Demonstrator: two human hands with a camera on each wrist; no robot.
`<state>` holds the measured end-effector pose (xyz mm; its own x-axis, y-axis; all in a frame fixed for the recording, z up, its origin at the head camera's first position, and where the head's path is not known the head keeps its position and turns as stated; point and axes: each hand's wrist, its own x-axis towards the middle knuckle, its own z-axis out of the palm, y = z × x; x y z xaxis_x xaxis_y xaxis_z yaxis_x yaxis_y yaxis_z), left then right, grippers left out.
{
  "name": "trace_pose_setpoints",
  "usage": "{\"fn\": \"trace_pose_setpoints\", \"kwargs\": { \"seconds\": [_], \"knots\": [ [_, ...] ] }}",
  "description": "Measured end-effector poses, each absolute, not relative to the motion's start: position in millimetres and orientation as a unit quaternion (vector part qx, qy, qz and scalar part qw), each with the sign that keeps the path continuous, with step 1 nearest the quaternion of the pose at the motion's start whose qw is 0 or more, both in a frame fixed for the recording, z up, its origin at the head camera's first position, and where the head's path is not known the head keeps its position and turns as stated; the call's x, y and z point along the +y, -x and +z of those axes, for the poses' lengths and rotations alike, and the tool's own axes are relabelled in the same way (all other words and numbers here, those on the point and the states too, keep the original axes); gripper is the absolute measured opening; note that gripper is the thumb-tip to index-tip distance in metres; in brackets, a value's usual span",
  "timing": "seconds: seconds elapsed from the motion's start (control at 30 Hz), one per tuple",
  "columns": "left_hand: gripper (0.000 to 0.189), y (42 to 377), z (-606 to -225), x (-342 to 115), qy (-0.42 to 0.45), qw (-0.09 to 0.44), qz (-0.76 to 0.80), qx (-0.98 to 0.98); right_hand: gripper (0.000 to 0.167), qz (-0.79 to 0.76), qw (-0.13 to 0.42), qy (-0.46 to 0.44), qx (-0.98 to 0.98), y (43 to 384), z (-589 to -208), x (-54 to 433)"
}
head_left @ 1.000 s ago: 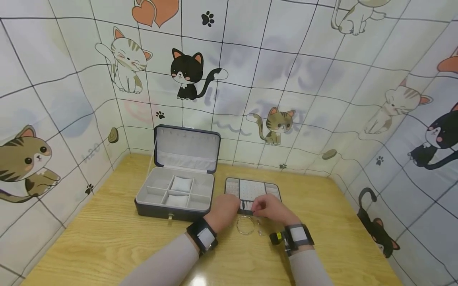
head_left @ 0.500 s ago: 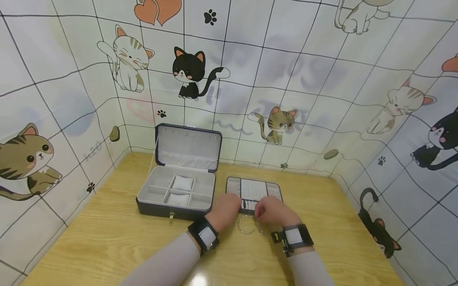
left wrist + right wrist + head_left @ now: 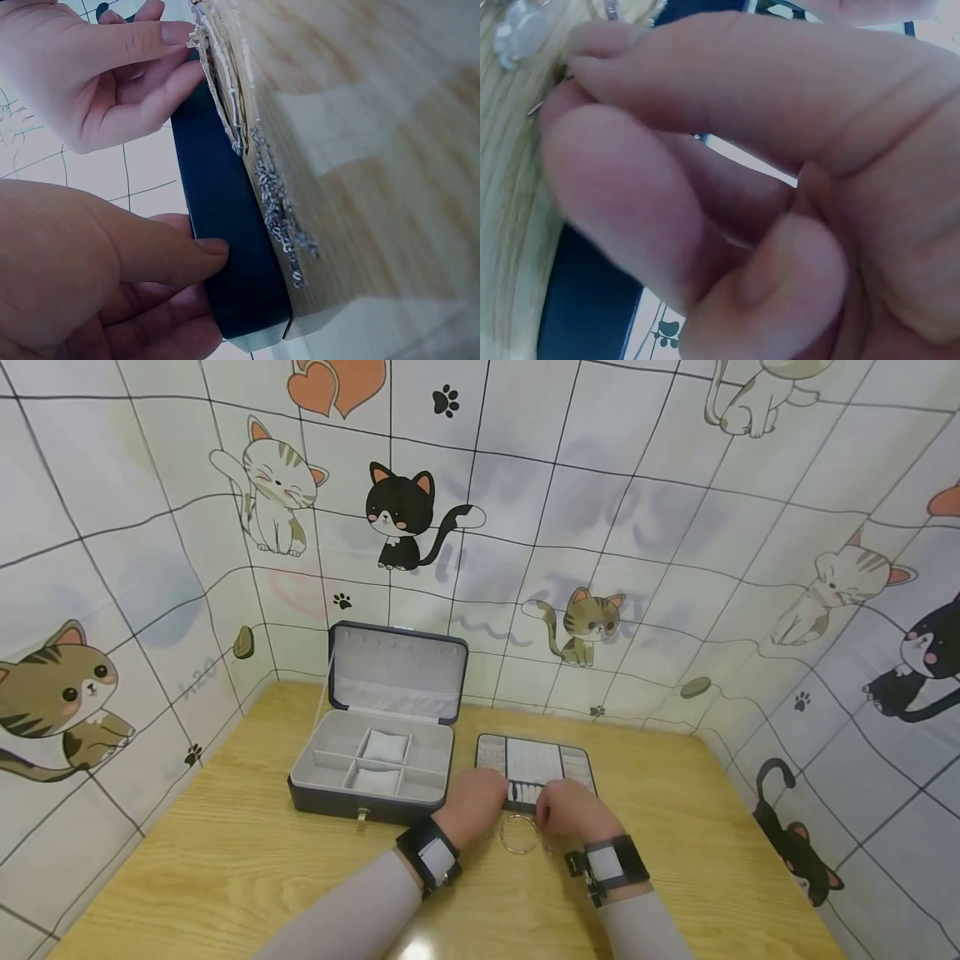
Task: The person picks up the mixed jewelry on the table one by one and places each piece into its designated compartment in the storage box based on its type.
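Right hand [image 3: 576, 810] just dipped toward worktop [image 3: 667, 835] at jewellery tray's [image 3: 225, 214] front edge, pinching a mostly hidden thin piece [image 3: 535, 110], left hand [image 3: 474, 803] still gripping that tray, presumably keeping it steady.

Head view evenly, brightly lit; glare is thrown on the table [image 3: 510, 902] near 6 o'clock. Left wrist is tinted blue, wall cloth [image 3: 142, 163] washed out at 9 o'clock, table smeared toward 3. Right wrist: right hand [image 3: 742, 105] is softened, apparently too close for focus; pale ornament [image 3: 521, 34] blurred at 10.
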<state>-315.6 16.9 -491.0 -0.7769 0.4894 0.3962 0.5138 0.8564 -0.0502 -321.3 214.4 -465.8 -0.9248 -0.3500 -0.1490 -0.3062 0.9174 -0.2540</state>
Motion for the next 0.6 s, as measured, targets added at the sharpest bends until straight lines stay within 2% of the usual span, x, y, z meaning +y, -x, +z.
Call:
{"fn": "trace_pose_setpoints", "kwargs": {
  "seconds": [0.37, 0.6],
  "knots": [
    [0.016, 313.0, -489.3, 18.2, 0.268, 0.187, -0.043, -0.944, 0.026, -0.089, 0.07, 0.159, 0.981, 318.0, -468.5, 215.8],
    [0.016, 312.9, -489.9, 17.4, 0.267, 0.194, -0.037, -0.943, 0.034, -0.06, 0.049, 0.16, 0.984, 315.3, -468.5, 212.0]
  ]
}}
